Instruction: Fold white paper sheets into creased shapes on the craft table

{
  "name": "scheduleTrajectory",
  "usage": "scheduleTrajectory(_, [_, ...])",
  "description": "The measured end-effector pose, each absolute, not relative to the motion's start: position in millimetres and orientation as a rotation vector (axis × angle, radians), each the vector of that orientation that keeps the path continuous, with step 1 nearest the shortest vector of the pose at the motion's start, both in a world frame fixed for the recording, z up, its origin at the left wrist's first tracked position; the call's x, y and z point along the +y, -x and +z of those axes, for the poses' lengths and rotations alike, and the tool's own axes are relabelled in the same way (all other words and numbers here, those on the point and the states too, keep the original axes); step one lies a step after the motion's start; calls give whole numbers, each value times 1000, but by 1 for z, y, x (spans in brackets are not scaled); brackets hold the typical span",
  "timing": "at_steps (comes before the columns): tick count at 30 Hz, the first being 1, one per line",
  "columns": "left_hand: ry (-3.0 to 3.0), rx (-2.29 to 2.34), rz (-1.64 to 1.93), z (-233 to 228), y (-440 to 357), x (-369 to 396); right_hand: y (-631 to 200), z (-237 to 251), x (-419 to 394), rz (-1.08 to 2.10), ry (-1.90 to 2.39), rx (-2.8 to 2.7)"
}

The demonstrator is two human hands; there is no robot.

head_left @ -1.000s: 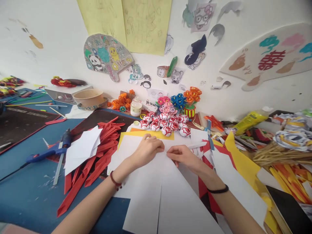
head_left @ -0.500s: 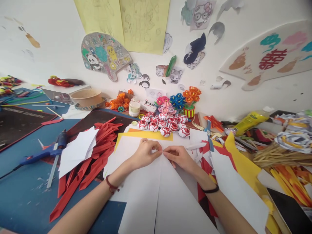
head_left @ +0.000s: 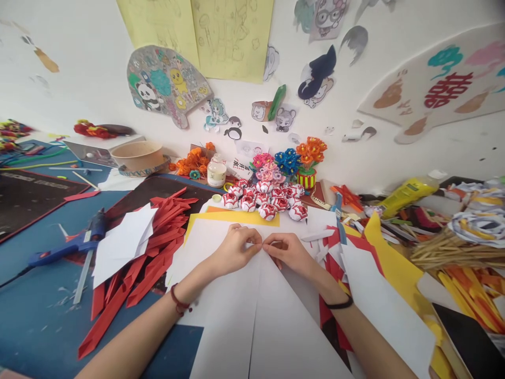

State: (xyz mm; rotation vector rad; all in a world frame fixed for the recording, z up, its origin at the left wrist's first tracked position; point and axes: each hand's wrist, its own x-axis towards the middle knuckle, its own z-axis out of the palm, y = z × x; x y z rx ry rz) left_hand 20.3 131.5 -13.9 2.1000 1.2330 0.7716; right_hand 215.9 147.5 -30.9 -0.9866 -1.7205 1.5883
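My left hand (head_left: 240, 245) and my right hand (head_left: 290, 249) meet at the middle, thumbs and forefingers pinched together almost touching. Between them is the narrow top of a white sheet of paper (head_left: 286, 337), which widens toward me; the exact edge in the fingertips is hidden. More white paper (head_left: 224, 310) lies flat under my left forearm. Just beyond the hands sit several red-and-white paper flowers (head_left: 268, 210) and a yellow sheet (head_left: 272, 219).
Left are folded red paper strips (head_left: 134, 279), white paper pieces (head_left: 126, 237) and a blue glue gun (head_left: 63, 249). Behind stand a glass jar (head_left: 216, 171), a bowl (head_left: 138, 156) and a striped flowerpot (head_left: 306, 179). A yellow bottle (head_left: 410, 193) lies right, near a dark flat object (head_left: 467, 337).
The camera view has shifted slightly. Both hands keep their pinch in nearly the same place, with the right fingertips a touch closer to the left ones.
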Motion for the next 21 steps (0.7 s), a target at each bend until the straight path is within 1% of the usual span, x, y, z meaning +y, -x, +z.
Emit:
scheduleTrajectory(8, [-2160,1222,833,-12,-26,125,-213,-29,149,1587,920,-1719])
scheduleTrajectory(21, [-2292,1240,924,-16,-28,121,-208,-27,145,1545,948,-1594])
